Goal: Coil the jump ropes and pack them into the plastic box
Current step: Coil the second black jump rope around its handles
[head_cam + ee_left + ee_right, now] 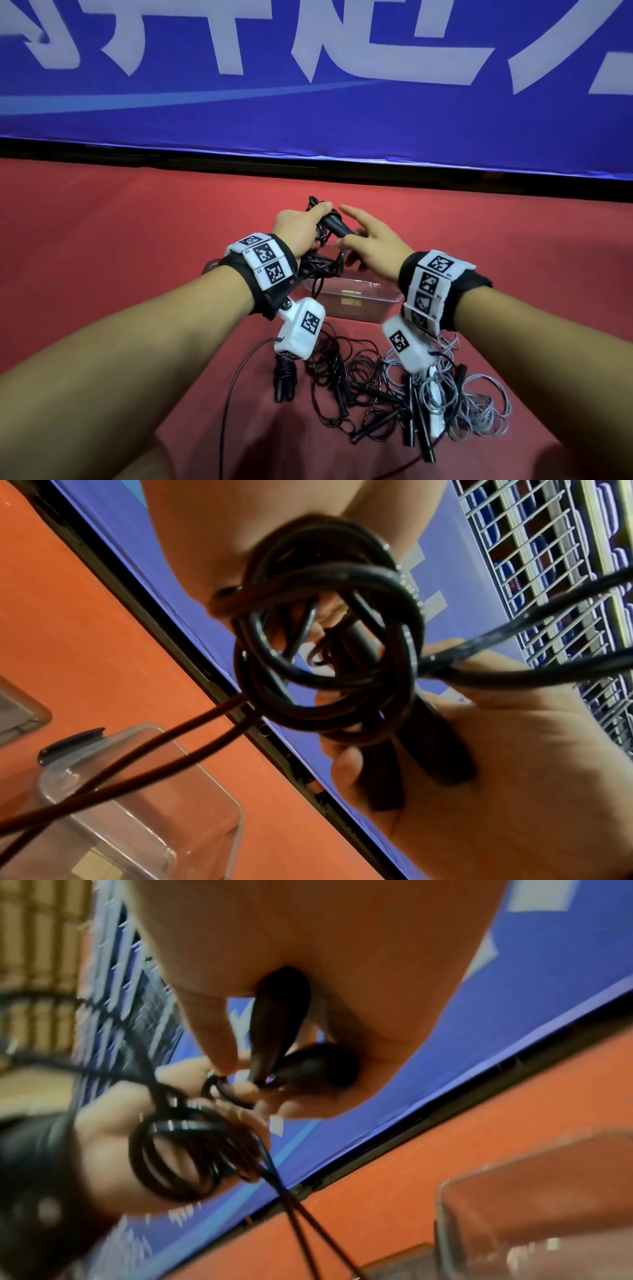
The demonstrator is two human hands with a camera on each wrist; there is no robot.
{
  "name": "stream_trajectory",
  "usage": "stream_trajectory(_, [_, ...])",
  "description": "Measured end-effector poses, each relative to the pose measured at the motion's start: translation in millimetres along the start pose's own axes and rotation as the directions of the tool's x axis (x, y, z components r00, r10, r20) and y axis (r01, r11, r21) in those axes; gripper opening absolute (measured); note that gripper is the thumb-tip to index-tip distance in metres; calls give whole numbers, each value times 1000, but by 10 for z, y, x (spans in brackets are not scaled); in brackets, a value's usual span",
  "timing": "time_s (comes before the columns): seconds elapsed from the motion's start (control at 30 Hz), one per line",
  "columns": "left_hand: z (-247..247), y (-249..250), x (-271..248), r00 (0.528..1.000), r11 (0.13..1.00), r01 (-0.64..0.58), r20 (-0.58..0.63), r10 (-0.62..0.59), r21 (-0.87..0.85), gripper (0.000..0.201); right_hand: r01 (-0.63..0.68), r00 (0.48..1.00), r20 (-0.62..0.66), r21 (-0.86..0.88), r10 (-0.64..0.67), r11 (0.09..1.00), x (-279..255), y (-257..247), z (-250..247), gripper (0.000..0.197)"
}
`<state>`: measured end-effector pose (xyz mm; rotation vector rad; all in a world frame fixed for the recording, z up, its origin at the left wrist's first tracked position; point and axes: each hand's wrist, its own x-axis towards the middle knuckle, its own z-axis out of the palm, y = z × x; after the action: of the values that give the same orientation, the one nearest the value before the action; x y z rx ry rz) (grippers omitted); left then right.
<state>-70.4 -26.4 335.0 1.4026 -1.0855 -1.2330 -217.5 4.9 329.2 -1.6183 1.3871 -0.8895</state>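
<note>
Above the clear plastic box (pixel 352 301), which sits on the red floor (pixel 137 240) before a blue banner (pixel 308 102), both hands work on one black jump rope (pixel 325 240). Furthest left, the left hand (pixel 296 228) has its grip clamped around the two black handles and the bundle of loops, thumb on top; the left wrist view shows the cord wound into several rough rings with two strands (pixel 137 750) trailing down toward the box. Just to its right, the right hand (pixel 373 240) meets the bundle, with the index finger stretched forward and the thumb and other fingers touching the handle ends; its grip looks loosely closed on the handles, though the blurred right wrist view makes the exact hold hard to read. Nearer the person lies a tangled pile of black ropes (pixel 359 394), and further right a grey rope (pixel 479 401), all still uncoiled. The likely trouble is that the rings are uneven and only held by finger pressure, so easing the left hold could let them spring open. The trailing strands could also snag on the box rim or drag loops out as the bundle goes in. The box appears to hold no rope yet.
</note>
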Motion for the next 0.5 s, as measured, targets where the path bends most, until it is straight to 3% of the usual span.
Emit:
stream_trajectory(0.07, [-1,16,-7,1000,1000,-14,10,14,-5,38,-96,994,71,248,81,964,-25,-39,-22,56])
stream_trajectory(0.13, [1,34,-18,999,1000,-17,32,18,-3,36,-201,974,189,466,125,862,-54,-64,-75,48])
stream_trajectory(0.2, [4,37,-29,998,1000,-23,57,23,-7,35,-253,952,285,527,111,812,-80,-65,-122,44])
stream_trajectory(0.27, [6,33,-36,998,1000,-31,62,31,-4,36,-225,958,270,496,97,839,-88,-56,-137,45])
stream_trajectory(0.4, [-9,19,-17,997,997,-64,44,63,35,42,-82,993,111,369,44,926,-88,-47,-149,56])
stream_trajectory(0.5, [-21,7,-7,998,996,-44,54,40,76,51,11,999,39,183,-19,983,-83,-24,-187,64])
